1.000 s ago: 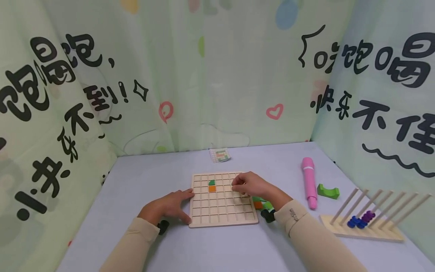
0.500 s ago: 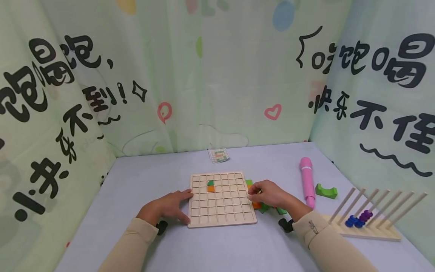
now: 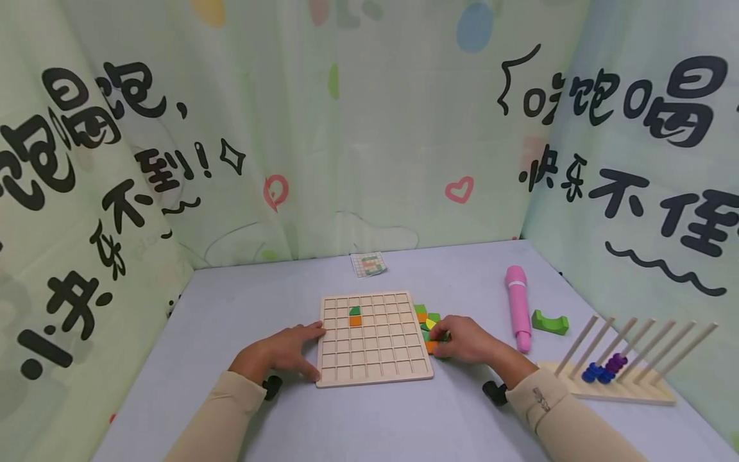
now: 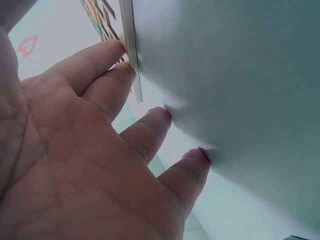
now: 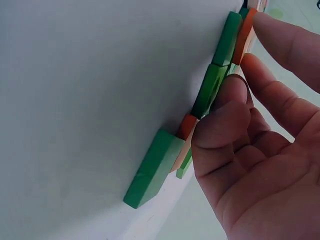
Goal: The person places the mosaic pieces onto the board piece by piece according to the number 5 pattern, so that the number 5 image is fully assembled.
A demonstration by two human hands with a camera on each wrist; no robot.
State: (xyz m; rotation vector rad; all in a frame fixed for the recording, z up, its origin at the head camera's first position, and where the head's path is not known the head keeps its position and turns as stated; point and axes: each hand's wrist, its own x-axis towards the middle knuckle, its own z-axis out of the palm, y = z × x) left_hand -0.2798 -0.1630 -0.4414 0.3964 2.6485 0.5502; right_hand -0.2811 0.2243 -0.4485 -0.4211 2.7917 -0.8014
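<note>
My left hand lies at the left edge of a wooden grid board, fingers spread. In the left wrist view its fingertips meet the board's side and the tabletop. A green piece and an orange square piece sit in the board's upper left cells. My right hand is over a pile of small coloured blocks beside the board's right edge. In the right wrist view, its thumb and forefinger stand apart around an orange block, with the other fingers bent beside green blocks.
A patterned card lies behind the board. To the right are a pink microphone-shaped toy, a green curved block and a wooden peg stand with blue and purple beads. Printed curtains surround the table.
My right hand has moved from above the board rightward to the block pile, then slightly lower over it. The left hand stays at the board's edge. The head view has shifted slightly.
</note>
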